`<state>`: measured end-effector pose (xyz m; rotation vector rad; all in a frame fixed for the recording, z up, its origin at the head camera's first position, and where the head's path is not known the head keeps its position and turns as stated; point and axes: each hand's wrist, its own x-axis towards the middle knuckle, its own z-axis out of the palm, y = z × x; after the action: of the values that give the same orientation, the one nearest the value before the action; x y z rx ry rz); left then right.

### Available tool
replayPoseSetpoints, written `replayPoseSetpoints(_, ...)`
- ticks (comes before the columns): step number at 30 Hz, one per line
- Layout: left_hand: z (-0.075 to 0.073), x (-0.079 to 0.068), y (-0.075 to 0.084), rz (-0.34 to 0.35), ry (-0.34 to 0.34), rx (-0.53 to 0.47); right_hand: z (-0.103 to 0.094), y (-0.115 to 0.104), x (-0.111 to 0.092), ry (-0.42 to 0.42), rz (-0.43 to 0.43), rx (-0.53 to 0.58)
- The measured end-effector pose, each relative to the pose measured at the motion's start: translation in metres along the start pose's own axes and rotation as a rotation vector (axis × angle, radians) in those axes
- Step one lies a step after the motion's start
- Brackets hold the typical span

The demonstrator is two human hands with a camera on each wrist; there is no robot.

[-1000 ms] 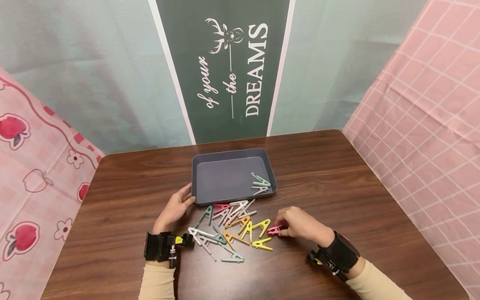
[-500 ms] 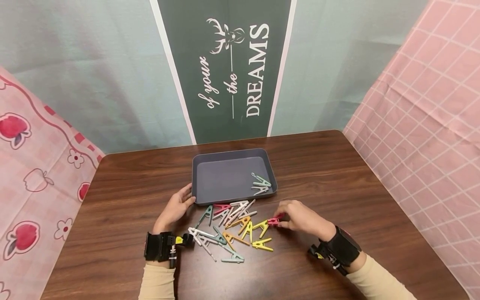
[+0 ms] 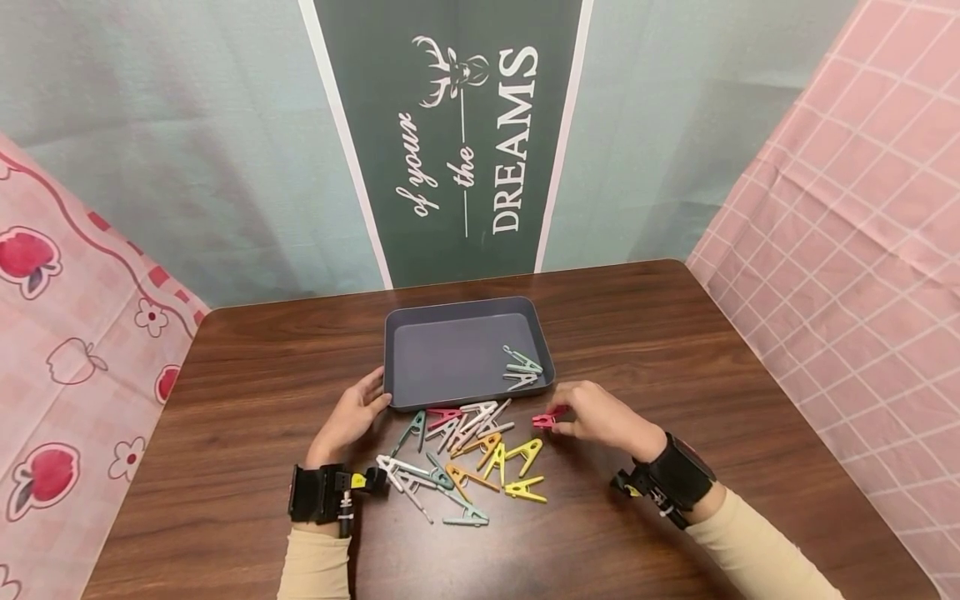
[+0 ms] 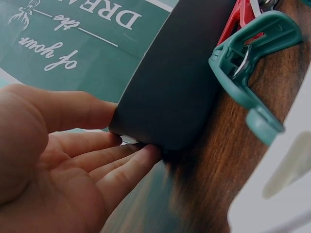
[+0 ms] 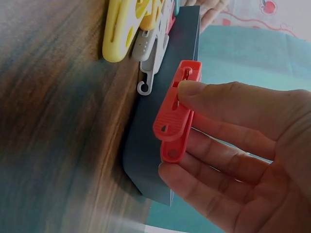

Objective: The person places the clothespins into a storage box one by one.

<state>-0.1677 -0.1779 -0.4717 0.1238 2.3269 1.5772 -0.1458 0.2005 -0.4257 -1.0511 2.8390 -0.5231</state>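
Observation:
My right hand [image 3: 596, 415] pinches a red clothespin [image 5: 177, 109] between thumb and fingers, just off the front right corner of the grey tray [image 3: 442, 354]. In the right wrist view the thumb presses on the clip's flat side. My left hand [image 3: 352, 419] touches the tray's front left corner with fingers extended; the left wrist view has the thumb [image 4: 87, 109] along the wall. Two pale clothespins [image 3: 522, 367] lie inside the tray at its right end.
In front of the tray lies a loose heap of clothespins: yellow [image 3: 525, 489], orange [image 3: 468, 477], white [image 3: 397, 467], a dark green one [image 4: 260, 53] and a second red one [image 3: 442, 415]. Cloth curtains [image 3: 225, 167] stand behind the brown wooden table [image 3: 660, 350].
My right hand has moved away from me, toward the tray, carrying the red clothespin up from beside the yellow ones. The left hand and tray have stayed in place.

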Motion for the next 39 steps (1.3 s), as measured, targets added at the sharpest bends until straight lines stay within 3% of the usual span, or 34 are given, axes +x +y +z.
replayPoseSetpoints(10, 0.000, 0.001, -0.002, 0.000, 0.006, 0.005, -0.008, 0.000, 0.012, -0.016, 0.091, 0.028)
replayPoseSetpoints(19, 0.000, 0.005, -0.005, 0.007, 0.012, 0.030, -0.015, 0.004, 0.025, 0.029, 0.081, 0.008)
replayPoseSetpoints(39, 0.000, -0.001, -0.002, 0.051, 0.006, 0.047, -0.014, 0.012, 0.050, 0.057, 0.170, 0.050)
